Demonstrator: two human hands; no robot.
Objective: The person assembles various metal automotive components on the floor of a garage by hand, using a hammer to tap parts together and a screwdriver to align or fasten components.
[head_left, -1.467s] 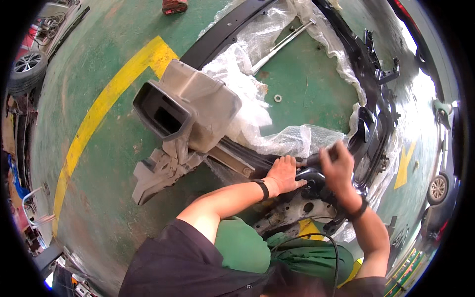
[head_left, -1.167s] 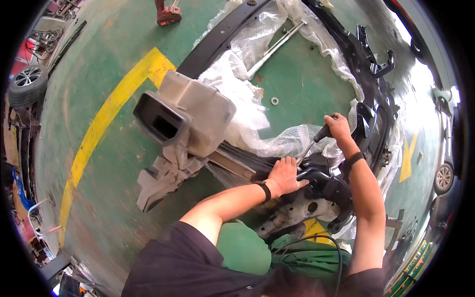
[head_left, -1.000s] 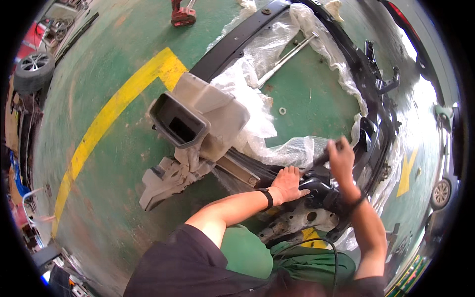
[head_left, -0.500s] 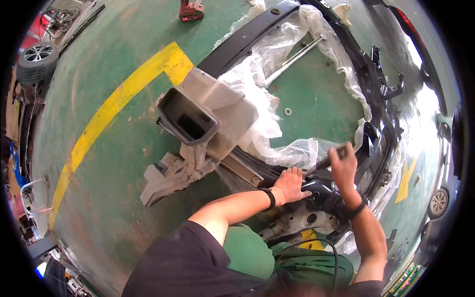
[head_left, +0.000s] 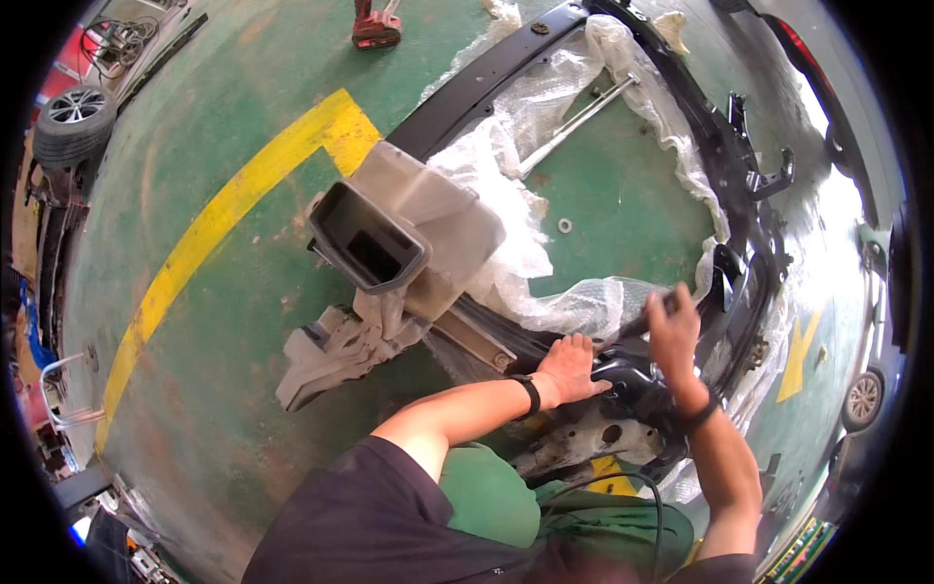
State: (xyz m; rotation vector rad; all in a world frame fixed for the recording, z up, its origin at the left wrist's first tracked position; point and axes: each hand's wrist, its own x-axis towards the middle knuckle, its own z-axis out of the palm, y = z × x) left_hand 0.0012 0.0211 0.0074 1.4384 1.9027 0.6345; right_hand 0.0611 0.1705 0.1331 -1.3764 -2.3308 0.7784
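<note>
My left hand (head_left: pixel 569 368) rests on a black car-body frame (head_left: pixel 449 109), palm down, fingers extended and thumb out to the side. Just right of it my right hand (head_left: pixel 673 336) is closed around a dark, slim tool (head_left: pixel 637 327). That tool slants down to the left toward my left hand; its kind is hard to make out. Clear bubble wrap (head_left: pixel 584 304) lies along the inner edge of the frame, close to both hands. Below them sits a grey metal bracket (head_left: pixel 574 438). A grey plastic tank (head_left: pixel 449 229) with a wide rectangular mouth stands left of my left hand.
A red cordless power tool (head_left: pixel 377 29) is on the green floor at the top. Inside the frame are a metal rod (head_left: pixel 581 122) and a washer (head_left: pixel 564 226). A wheel (head_left: pixel 74 125) is at the far left, a car (head_left: pixel 861 399) at the right.
</note>
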